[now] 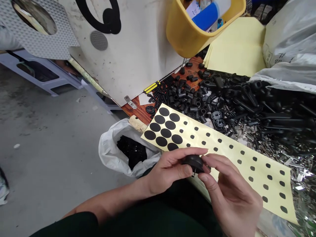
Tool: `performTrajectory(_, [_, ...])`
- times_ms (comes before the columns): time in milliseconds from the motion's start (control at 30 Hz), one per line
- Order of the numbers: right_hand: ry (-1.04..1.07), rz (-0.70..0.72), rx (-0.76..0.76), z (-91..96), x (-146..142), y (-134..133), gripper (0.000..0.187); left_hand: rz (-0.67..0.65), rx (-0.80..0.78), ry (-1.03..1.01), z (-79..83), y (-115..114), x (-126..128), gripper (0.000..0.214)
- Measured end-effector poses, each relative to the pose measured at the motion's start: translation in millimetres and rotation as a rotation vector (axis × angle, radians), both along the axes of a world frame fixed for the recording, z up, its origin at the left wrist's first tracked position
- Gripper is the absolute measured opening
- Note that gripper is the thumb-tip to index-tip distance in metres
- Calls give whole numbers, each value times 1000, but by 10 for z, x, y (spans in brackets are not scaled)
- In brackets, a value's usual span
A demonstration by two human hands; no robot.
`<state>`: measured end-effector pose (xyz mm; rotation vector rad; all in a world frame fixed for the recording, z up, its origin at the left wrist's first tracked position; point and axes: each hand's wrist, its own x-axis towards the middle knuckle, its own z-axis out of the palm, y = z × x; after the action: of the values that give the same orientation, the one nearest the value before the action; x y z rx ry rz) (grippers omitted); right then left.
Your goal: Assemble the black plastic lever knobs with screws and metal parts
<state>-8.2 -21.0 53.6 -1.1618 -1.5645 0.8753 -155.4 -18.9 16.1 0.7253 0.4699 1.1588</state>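
Observation:
My left hand (170, 169) and my right hand (229, 194) both pinch a small round black plastic part (194, 162) with a metal prong, held just below the near edge of a pale yellow backing sheet (244, 149). That sheet carries several large black round stickers at its left end and rows of small black dots along the rest. Fingers of both hands cover part of the black part.
A heap of black plastic parts (222, 95) and shiny metal clips (278, 144) covers the wooden table. A white bag of black pieces (128, 151) hangs at the table's near corner. A yellow tub (195, 29), blank yellow sheets (237, 46) and a grey plastic bag (291, 46) lie behind.

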Motion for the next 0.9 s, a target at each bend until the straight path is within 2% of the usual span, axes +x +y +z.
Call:
performTrajectory(167, [20, -36, -110, -44, -30, -24, 28, 16, -51, 126, 45, -29, -75, 38])
performTrajectory(300, [32, 72, -193, -98, -38, 29, 24, 22, -134, 221, 62, -97, -189, 44])
performTrajectory(400, [-25, 162, -309, -138, -51, 145, 16, 103, -191, 332, 76, -146, -354, 42])
performTrajectory(467, [-121, 100, -354, -185, -75, 250, 17, 152, -183, 468, 114, -158, -498, 43])
performTrajectory(533, [-243, 27, -342, -251, -115, 360, 20, 139, -128, 639, 176, -145, -635, 58])
performTrajectory(600, [-368, 17, -294, -319, -166, 453, 22, 91, -78, 875, 241, -108, -732, 84])
performTrajectory(633, [-422, 24, -269, -346, -190, 485, 23, 59, -51, 1016, 269, -85, -760, 90])
performTrajectory(667, [-461, 25, -250, -365, -208, 504, 24, 27, -13, 1155, 291, -62, -774, 88])
performTrajectory(767, [-483, -34, -229, -370, -193, 491, 26, -86, 165, 1448, 338, -4, -753, 60])
performTrajectory(833, [-469, -96, -240, -338, -121, 446, 27, -163, 260, 1507, 363, 17, -714, 53])
performTrajectory(900, [-468, -131, -272, -302, -30, 406, 28, -236, 317, 1517, 388, 30, -677, 59])
